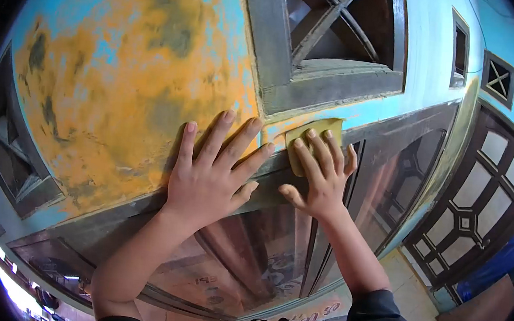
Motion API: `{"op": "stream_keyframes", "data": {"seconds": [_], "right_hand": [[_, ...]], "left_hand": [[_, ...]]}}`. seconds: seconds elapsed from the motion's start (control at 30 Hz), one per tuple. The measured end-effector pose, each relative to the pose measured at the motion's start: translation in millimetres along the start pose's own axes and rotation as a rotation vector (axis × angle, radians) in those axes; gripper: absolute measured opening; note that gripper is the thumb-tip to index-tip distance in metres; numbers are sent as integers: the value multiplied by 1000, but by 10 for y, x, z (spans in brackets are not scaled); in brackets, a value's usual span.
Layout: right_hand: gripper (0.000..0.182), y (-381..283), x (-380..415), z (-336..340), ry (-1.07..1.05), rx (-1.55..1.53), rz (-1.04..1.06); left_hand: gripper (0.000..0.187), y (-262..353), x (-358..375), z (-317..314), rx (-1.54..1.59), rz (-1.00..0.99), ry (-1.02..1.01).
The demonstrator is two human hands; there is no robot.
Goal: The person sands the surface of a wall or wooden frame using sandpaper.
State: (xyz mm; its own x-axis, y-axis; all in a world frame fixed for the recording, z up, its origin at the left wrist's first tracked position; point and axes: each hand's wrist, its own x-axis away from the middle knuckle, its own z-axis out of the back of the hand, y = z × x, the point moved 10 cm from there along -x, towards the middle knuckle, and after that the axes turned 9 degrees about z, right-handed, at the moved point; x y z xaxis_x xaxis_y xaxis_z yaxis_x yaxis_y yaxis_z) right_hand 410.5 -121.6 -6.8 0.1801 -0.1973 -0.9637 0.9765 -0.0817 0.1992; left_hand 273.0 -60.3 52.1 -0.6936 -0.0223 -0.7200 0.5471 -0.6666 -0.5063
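My left hand (207, 168) lies flat with its fingers spread on the patchy orange, blue and grey wall (111, 80), at the wall's lower edge. My right hand (329, 179) presses a yellowish-green sheet of sandpaper (295, 147) against the narrow painted strip (368, 109) below the vent frame. Its fingers lie over the sheet and the thumb stays off to the side. Part of the sandpaper is hidden beneath the fingers. Just left of the sheet, the strip shows orange and pale patches.
Above my right hand is a dark wooden vent frame (337, 82) with crossed bars. Under both hands runs a dark wooden beam (123, 222) over glass panes (228, 274). A second vent (13, 151) stands at the left. A brown panelled door (480, 198) is on the right.
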Motion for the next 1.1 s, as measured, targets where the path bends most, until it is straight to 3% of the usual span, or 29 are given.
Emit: {"op": "stream_keyframes", "data": {"seconds": [0.07,0.13,0.2,0.27,0.33,0.43,0.53,0.57,0.6,0.67,0.73,0.8,0.87,0.93,1.03,1.1], "right_hand": [[71,274,0,67,-30,185,23],[64,903,67,231,155,68,-279],[66,853,67,243,253,66,-284],[70,420,0,114,61,22,-107],[68,327,59,39,19,81,50],[64,1082,35,227,174,127,-281],[70,817,-15,197,232,-13,-233],[72,609,-15,95,70,15,-110],[70,578,5,90,37,19,-54],[69,1127,59,97,49,83,-103],[69,1531,52,320,203,188,-328],[72,1298,12,288,255,107,-310],[70,720,-13,143,69,35,-101],[66,690,93,127,7,108,22],[66,1361,180,260,154,120,-368],[68,956,114,180,102,55,-235]], "left_hand": [[73,67,-6,-36,13,-21,-17],[72,145,-8,-74,16,-53,-27],[72,243,11,-127,11,-90,-48],[72,354,20,-190,-6,-145,-73],[73,402,3,-195,-8,-176,-62],[74,438,-28,-204,-14,-186,-68],[76,475,-84,-211,-14,-192,-75],[77,485,-104,-225,-31,-191,-77],[77,495,-131,-220,-33,-187,-73],[77,519,-188,-216,-34,-183,-74],[77,535,-233,-208,-54,-187,-45],[77,554,-292,-203,-71,-183,-21],[76,585,-319,-215,-78,-176,-19],[76,597,-320,-221,-77,-172,-11],[75,588,-312,-242,-70,-166,-5],[75,588,-315,-215,-62,-168,0]]}}
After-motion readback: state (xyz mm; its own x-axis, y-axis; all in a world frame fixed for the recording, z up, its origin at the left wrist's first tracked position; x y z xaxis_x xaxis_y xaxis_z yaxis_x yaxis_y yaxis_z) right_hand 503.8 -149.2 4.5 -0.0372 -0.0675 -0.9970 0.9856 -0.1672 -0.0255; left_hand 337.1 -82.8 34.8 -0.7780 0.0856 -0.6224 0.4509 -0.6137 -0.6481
